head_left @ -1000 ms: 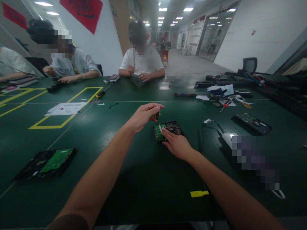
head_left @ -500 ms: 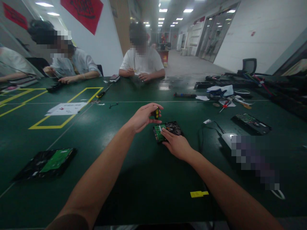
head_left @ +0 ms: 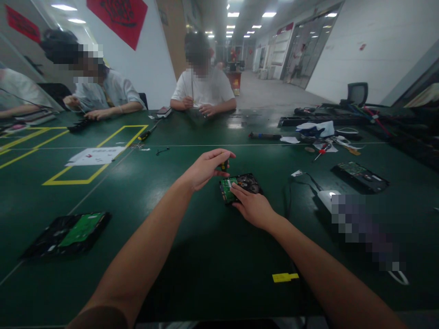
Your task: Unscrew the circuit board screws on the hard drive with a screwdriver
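Note:
In front of me on the green table lies a hard drive (head_left: pixel 249 183), its green circuit board facing up on the left part. My left hand (head_left: pixel 206 170) is closed around the yellow and black handle of a screwdriver (head_left: pixel 224 166) above the drive's far left corner. The shaft and tip cannot be made out. My right hand (head_left: pixel 255 206) holds the drive from its near side, with fingers stretched over the board and the thumb low at the near edge.
A second hard drive (head_left: pixel 68 233) lies at the left, a third (head_left: pixel 360 177) at the right. A white power strip (head_left: pixel 325 198), partly blurred out, has a cable. Another screwdriver (head_left: pixel 146 135) lies beyond a paper sheet (head_left: pixel 96 156). Co-workers (head_left: pixel 204 87) sit across the table.
My left fingers have shifted slightly around the screwdriver handle, so less of its yellow shows. My right hand and the hard drive stay in place.

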Demonstrator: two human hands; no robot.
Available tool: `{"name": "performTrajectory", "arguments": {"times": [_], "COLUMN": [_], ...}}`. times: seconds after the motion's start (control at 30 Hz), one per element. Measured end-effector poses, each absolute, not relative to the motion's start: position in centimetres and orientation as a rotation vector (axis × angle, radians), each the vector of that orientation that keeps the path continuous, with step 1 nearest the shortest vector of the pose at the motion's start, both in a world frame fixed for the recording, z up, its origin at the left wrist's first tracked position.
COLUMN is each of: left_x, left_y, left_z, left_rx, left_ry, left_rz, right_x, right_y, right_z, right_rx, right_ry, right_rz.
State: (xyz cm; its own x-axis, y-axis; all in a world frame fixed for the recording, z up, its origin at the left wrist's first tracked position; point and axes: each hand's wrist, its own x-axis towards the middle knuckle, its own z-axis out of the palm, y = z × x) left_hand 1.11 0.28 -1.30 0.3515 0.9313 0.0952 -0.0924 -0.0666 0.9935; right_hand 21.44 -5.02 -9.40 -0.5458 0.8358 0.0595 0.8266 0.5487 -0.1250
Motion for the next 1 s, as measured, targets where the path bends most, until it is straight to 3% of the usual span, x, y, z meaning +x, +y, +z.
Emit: {"name": "performTrajectory", "arguments": {"times": [1.0], "left_x": [0.58], "left_y": [0.51], "left_z": [-1.08], "left_rx": [1.281], "left_ry": [0.820], "left_rz": [1.010], "right_x": [21.35], "right_y": [-5.01], "right_z": [-9.42], "right_rx": [-1.443], "right_ry": [-2.666], "right_rz": [0.109]}}
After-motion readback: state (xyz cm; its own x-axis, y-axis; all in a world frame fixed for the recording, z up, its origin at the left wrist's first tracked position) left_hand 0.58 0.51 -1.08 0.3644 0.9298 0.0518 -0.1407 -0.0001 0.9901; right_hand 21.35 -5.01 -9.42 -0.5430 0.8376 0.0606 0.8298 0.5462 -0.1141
